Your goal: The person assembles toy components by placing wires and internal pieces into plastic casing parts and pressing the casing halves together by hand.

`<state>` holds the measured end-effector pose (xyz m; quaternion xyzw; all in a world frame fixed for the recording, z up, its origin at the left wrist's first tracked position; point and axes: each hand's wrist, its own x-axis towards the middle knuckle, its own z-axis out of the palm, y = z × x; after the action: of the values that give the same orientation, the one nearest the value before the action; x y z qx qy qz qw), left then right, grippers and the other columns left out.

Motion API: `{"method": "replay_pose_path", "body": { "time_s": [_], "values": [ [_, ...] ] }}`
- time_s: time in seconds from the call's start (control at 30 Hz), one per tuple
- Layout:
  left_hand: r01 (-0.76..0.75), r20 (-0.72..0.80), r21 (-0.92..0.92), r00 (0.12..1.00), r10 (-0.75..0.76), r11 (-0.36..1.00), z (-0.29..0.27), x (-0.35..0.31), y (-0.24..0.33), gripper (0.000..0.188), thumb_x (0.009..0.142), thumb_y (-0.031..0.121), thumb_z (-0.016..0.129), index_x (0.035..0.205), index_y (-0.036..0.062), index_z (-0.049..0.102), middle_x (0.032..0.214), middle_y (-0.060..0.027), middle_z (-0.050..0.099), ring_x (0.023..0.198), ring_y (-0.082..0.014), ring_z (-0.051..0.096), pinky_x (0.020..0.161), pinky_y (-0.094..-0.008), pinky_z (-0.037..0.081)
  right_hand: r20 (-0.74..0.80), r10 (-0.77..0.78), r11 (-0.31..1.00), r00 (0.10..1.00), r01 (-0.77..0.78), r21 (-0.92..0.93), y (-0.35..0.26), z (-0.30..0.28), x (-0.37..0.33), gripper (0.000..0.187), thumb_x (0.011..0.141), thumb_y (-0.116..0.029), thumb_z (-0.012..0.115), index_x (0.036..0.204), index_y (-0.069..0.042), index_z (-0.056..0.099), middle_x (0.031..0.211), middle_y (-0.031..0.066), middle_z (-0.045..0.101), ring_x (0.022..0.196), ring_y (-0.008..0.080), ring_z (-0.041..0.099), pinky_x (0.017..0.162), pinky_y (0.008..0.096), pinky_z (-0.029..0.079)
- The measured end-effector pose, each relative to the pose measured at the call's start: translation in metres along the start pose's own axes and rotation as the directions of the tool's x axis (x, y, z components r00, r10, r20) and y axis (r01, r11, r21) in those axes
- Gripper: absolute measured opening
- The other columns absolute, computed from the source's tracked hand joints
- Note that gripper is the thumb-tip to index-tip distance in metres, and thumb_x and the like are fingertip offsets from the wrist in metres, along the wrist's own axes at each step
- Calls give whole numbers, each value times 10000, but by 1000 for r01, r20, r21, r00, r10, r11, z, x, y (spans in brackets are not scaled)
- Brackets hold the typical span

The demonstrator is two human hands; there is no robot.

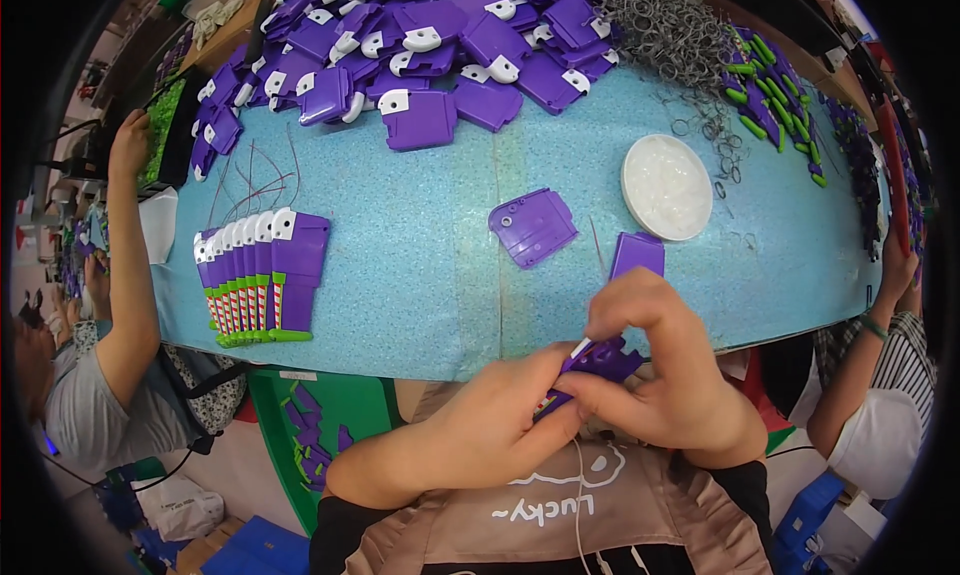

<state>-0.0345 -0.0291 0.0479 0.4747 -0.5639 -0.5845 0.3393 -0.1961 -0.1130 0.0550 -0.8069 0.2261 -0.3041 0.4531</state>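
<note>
Near the table's front edge, my left hand (510,405) is closed round a small purple plastic piece (612,363) with a white edge. My right hand (665,360) is closed on the same piece, its thumb pressed against it and its bent index finger above. A thin wire (597,243) rises just beyond the right fingers. What lies between the fingertips is partly hidden. Just past my right hand rests a purple shell (638,253). An open purple shell half (535,228) lies farther left, and a round white dish (668,187) with pale, translucent contents stands beyond.
Overlapping purple, white and green assemblies (300,275) with thin wires lie at left. Purple shells (420,120) are heaped at the back, beside grey metal rings (665,35) and green-purple parts (775,95). A green tray (268,405) sits below the table. Other people work on both sides.
</note>
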Motion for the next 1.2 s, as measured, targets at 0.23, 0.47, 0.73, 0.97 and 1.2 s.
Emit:
{"method": "replay_pose_path", "body": {
  "time_s": [0.23, 0.47, 0.73, 0.97, 1.2],
  "values": [
    [15, -153, -267, 987, -58, 964, -3, -20, 9, 301, 879, 107, 525, 1155, 2, 463, 933, -120, 644, 709, -125, 601, 632, -277, 486, -216, -14, 1000, 976, 15, 2, 8, -30, 2, 444, 676, -31, 666, 1087, 22, 506, 956, 116, 553, 827, 193, 531, 721, 295, 423],
    [-97, -282, -583, 955, -89, 807, -1, -21, 1, 313, 914, 112, 486, 1182, -16, 389, 1037, -164, 606, 714, -94, 558, 661, -235, 476, -251, 261, 723, 932, -361, -589, 77, -113, -4, 170, 769, -71, 579, 922, 3, 593, 841, 140, 586, 731, 177, 560, 652, 292, 441],
    [-100, -313, -577, 944, -106, 811, 0, -24, 3, 300, 907, 119, 505, 1156, -13, 404, 1030, -176, 607, 700, -101, 567, 638, -241, 480, -478, 462, 809, 747, -576, -120, 99, -142, 3, 185, 844, -208, 604, 822, -24, 596, 710, 9, 593, 585, 69, 523, 521, 201, 395],
    [-70, -269, -597, 956, -118, 799, 1, -13, 2, 278, 902, 89, 495, 1147, -12, 413, 1035, -180, 608, 703, -100, 573, 635, -242, 485, -599, 487, 859, 636, -472, 197, 111, -137, -23, 162, 850, -153, 591, 907, -3, 597, 779, 47, 622, 640, 86, 557, 545, 202, 416],
    [56, -209, -582, 954, -216, 811, 10, -8, 6, 291, 903, 87, 494, 1159, -13, 400, 1050, -153, 606, 703, -91, 565, 636, -231, 476, -516, -140, 815, 845, -197, -544, 91, -94, -2, 109, 734, -66, 672, 777, -11, 588, 906, 97, 586, 840, 171, 543, 710, 274, 415]
  ]
}}
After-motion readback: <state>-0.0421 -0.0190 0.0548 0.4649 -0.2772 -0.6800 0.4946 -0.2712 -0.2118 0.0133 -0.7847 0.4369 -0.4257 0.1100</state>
